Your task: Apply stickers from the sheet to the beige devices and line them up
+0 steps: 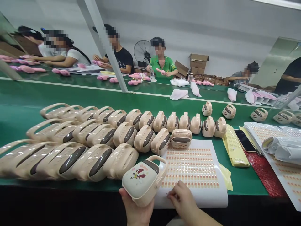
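Observation:
My left hand (pixel 138 208) grips a small cream-coloured device with a carry handle (pixel 141 179) from below. Its pale front has a cartoon print in red and yellow, and a dark panel runs along its upper edge. Beside it, my right hand (pixel 182 199) is closed in a pinch over the lower part of a white sticker sheet (pixel 202 199). Something tiny seems to show at the fingertips, too small to name. Rows of small orange-edged stickers cover the sheet. One similar device (pixel 181 138) rests at the sheet's far edge.
Several rows of like devices (pixel 101 163) fill the green bench (pixel 18 103) to the left. A yellow pad (pixel 235 147), a phone (pixel 245 140), red bubble wrap (pixel 264 172) and more sheets (pixel 291 179) lie right. Across a divider, co-workers handle pink items (pixel 135 82).

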`<action>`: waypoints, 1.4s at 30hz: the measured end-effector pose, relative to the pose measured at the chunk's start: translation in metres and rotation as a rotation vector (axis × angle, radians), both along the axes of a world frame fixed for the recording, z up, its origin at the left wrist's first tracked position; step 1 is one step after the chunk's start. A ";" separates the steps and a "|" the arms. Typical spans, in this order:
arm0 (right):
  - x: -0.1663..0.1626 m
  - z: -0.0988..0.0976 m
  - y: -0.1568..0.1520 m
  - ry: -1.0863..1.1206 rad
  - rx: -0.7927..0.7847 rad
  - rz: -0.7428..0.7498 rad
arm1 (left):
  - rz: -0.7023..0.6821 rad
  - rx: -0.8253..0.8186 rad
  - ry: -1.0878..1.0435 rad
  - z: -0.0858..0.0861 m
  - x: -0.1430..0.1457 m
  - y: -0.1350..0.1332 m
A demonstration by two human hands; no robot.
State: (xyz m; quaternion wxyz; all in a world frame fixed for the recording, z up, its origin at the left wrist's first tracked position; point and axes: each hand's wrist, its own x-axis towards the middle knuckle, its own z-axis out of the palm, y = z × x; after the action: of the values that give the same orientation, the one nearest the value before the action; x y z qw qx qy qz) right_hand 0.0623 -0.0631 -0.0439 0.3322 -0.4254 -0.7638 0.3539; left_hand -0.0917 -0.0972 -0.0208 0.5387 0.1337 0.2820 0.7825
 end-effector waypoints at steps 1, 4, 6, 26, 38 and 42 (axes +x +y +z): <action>0.002 0.014 0.002 0.095 -0.125 -0.043 | -0.024 0.017 -0.063 0.001 0.004 0.002; 0.005 0.053 0.007 0.400 -0.372 -0.112 | -0.146 0.068 -0.236 0.006 0.019 0.008; 0.004 0.070 0.009 0.527 -0.396 -0.088 | -0.218 0.082 -0.323 0.010 0.030 0.011; 0.008 0.077 0.012 0.061 0.542 -0.222 | -0.405 0.469 -0.494 0.017 0.065 0.016; 0.024 0.090 0.027 -0.252 0.624 -0.236 | -0.438 0.333 -0.435 0.015 0.062 0.015; 0.031 0.094 0.032 -0.201 0.176 -0.235 | -0.477 0.252 -0.448 0.011 0.058 0.016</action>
State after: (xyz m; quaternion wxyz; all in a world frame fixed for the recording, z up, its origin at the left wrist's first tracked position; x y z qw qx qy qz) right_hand 0.0929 -0.0309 0.0504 0.3291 -0.5142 -0.7663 0.2003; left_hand -0.0334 -0.0815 -0.0099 0.7342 0.0861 0.0187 0.6732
